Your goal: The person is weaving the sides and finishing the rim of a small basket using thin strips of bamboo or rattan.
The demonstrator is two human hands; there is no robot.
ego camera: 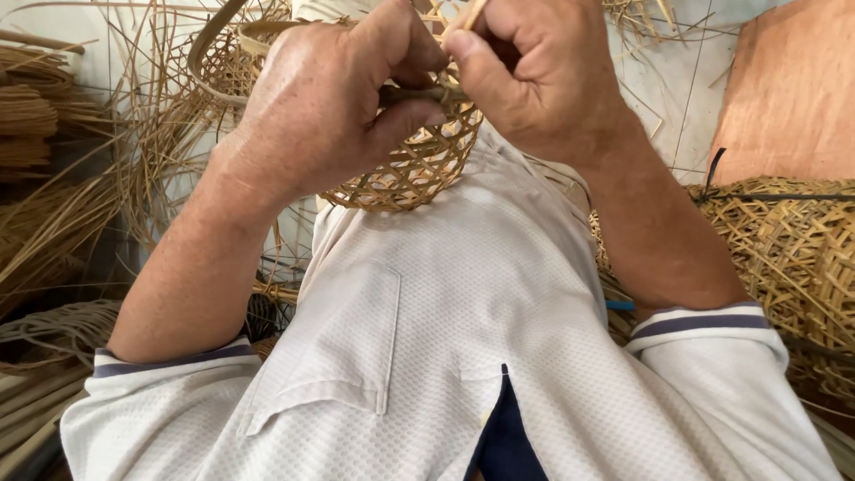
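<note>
Small round open-weave basket of pale bamboo strips (419,165), held against the chest of the white textured shirt (445,312). Left hand (329,107) fingers clamp its rim; right hand (525,76) fingers pinch a thin bamboo strip (470,16) above it, best kept taut, I judge. Woven baskets (784,258) crowd its right; loose strips (53,223) its left.

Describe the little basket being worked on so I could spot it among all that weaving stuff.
Start at the white shirt filling the middle, then follow both forearms up to the left hand and right hand. Pinched between them is the small woven basket, a rounded open-lattice bowl. Unlike the woven pieces stacked at right, it is held off the floor.
</note>
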